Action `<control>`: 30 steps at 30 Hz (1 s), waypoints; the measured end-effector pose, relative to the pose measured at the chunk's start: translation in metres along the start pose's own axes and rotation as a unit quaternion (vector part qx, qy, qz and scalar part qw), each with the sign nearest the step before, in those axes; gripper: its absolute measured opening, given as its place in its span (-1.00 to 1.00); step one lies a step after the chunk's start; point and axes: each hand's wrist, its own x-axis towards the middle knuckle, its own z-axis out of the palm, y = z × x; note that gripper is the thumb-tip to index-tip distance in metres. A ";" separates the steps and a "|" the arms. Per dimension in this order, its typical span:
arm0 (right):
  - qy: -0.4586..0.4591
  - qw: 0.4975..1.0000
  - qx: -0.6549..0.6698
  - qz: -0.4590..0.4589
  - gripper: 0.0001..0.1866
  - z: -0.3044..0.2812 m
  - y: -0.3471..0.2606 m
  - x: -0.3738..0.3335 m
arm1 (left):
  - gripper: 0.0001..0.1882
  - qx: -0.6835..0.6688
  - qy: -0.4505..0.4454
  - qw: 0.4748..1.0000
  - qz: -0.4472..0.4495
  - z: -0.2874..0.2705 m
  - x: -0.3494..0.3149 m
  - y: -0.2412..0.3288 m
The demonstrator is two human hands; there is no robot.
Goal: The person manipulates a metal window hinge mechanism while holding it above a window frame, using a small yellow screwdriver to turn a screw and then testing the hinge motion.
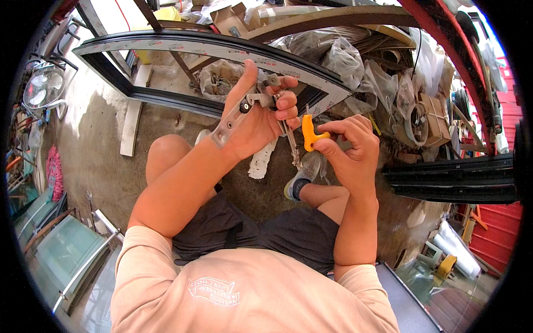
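Note:
In front of my knees, my left hand (252, 125) is raised with its palm up and thumb stretched out. Its fingers curl round a metal window hinge (227, 126), whose flat plate lies along the wrist. Thin metal arms of the hinge hang down below the fingers. Just right of it, my right hand (355, 152) pinches a hex key with a yellow handle (308, 133) between thumb and fingers. The key's short metal shaft points up, near the left fingertips but apart from the hinge.
A black window frame (172, 102) stretches across just beyond my hands. Behind it are plastic bags (341, 58) and a cardboard box (230, 21). Dark metal profiles (455, 180) jut in at right. Glass panes (69, 250) stand at lower left, a fan (45, 89) at far left.

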 end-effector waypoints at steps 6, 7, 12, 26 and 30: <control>0.003 1.000 0.002 0.005 -0.66 0.002 -0.002 0.000 | -0.18 0.016 0.002 1.000 0.003 0.004 -0.002 0.003; 0.001 1.000 0.000 0.004 -0.67 0.000 -0.003 0.000 | -0.18 0.014 0.004 1.000 0.000 0.005 -0.003 0.002; 0.007 1.000 -0.007 0.001 -0.71 0.000 0.002 -0.005 | -0.25 0.018 0.016 1.000 -0.005 0.005 -0.002 -0.001; 0.248 0.947 -0.175 -0.108 -0.81 -0.116 -0.068 0.091 | -0.30 0.045 0.003 0.999 -0.016 -0.012 0.026 0.001; 0.232 0.953 -0.185 -0.061 -0.77 -0.145 -0.090 0.158 | -0.34 0.032 -0.015 0.999 -0.028 -0.024 0.027 -0.001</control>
